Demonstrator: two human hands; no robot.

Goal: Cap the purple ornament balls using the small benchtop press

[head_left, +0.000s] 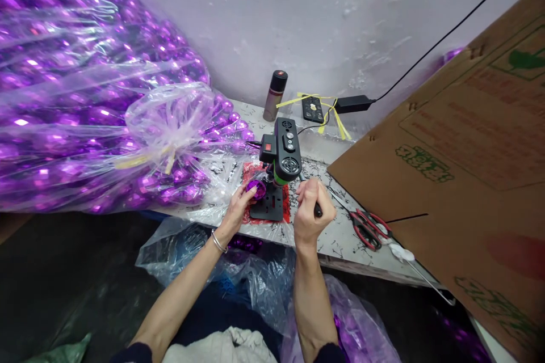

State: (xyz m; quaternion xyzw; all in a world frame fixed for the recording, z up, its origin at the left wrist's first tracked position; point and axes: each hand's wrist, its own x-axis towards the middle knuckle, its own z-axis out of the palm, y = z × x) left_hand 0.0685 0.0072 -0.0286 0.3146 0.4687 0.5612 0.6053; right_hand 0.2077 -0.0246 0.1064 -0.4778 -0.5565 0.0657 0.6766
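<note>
I have my left hand (238, 207) pinching a purple ball (259, 190) in its fingers, just under the near end of a black machine (290, 144), and my right hand (309, 218) with its fingers closed around a black handle (318, 210). I judge this piece to be mid-step, not finished. Beyond and left of the fingers, a tied bag (157, 125) holds many more, whether done or waiting I can't tell.

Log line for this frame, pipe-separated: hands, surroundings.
left hand: holding purple ball by black machine | right hand: closed around black handle | nearby: red-handled scissors, dark-capped can, cardboard box
</note>
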